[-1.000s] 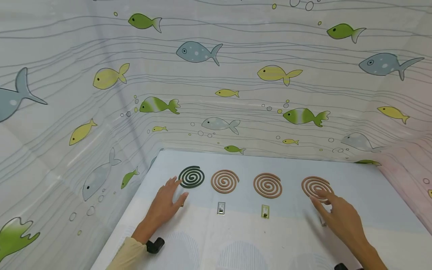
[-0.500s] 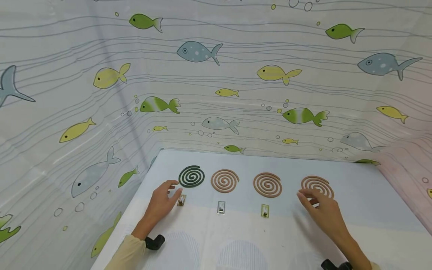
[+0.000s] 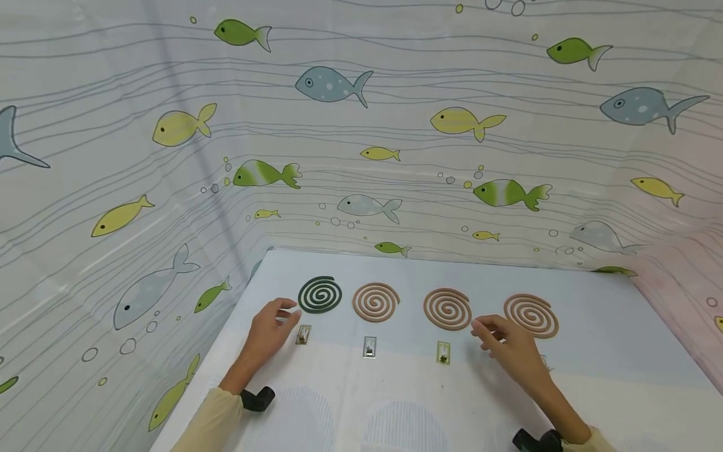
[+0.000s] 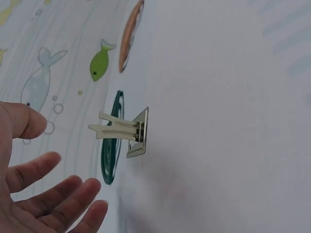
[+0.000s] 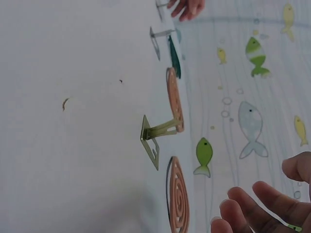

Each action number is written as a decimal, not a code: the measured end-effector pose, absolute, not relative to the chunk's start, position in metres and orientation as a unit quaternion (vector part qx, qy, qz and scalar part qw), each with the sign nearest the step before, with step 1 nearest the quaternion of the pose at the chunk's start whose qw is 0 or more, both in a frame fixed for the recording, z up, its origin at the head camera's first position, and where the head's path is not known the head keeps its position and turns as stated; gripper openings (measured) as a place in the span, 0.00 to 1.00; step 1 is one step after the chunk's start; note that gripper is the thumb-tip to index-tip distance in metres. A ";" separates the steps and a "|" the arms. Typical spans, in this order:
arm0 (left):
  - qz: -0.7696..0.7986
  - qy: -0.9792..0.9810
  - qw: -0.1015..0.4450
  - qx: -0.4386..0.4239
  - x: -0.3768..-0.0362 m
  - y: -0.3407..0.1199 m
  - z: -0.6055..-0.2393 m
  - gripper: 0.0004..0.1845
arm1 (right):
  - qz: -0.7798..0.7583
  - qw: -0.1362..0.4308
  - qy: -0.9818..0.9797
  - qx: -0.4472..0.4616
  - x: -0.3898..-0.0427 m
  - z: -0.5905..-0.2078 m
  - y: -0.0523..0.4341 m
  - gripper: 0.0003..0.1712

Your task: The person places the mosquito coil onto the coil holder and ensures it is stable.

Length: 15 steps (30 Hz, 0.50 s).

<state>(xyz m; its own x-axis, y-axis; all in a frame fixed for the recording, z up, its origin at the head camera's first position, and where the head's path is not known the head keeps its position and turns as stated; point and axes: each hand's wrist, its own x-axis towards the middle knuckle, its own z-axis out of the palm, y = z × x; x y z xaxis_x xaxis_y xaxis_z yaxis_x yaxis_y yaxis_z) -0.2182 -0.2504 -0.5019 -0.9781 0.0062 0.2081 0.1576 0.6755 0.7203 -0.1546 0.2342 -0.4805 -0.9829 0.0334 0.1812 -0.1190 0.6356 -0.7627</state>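
Your left hand (image 3: 268,329) is empty, fingers loosely bent, just beside the green coil (image 3: 319,295) and the left stand (image 3: 303,334). Your right hand (image 3: 511,348) is empty too, fingers relaxed, reaching across between the third coil (image 3: 447,309) and the fourth coil (image 3: 531,315); can't tell if the fingertips touch the third. The second coil (image 3: 374,302) completes the row. All four coils lie flat and apart on the surface (image 3: 407,389), each with a small metal stand on your side, probably so each pair reads as a set. Second stand (image 3: 369,347) and third stand (image 3: 443,353) sit plain; your right hand mostly hides the fourth stand (image 3: 545,361). The left stand's prong (image 4: 124,132) points up, presumably to carry a coil clear of its base.
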 end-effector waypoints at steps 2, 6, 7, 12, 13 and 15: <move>-0.403 -0.909 0.094 -0.043 -0.220 -0.251 -0.503 0.17 | 0.433 0.090 -0.896 0.030 -0.156 -0.481 0.230 0.24; -0.412 -0.906 0.087 -0.034 -0.224 -0.253 -0.503 0.16 | 0.446 0.082 -0.891 0.035 -0.158 -0.481 0.220 0.24; -0.414 -0.906 0.085 -0.031 -0.224 -0.254 -0.503 0.16 | 0.450 0.078 -0.889 0.033 -0.158 -0.480 0.218 0.24; -0.416 -0.906 0.071 -0.020 -0.229 -0.258 -0.506 0.15 | 0.470 0.058 -0.880 0.033 -0.161 -0.480 0.205 0.24; -0.416 -0.907 0.068 -0.017 -0.230 -0.259 -0.507 0.15 | 0.472 0.055 -0.879 0.033 -0.162 -0.481 0.203 0.25; -0.419 -0.906 0.063 -0.009 -0.231 -0.262 -0.508 0.15 | 0.479 0.047 -0.876 0.036 -0.163 -0.481 0.197 0.24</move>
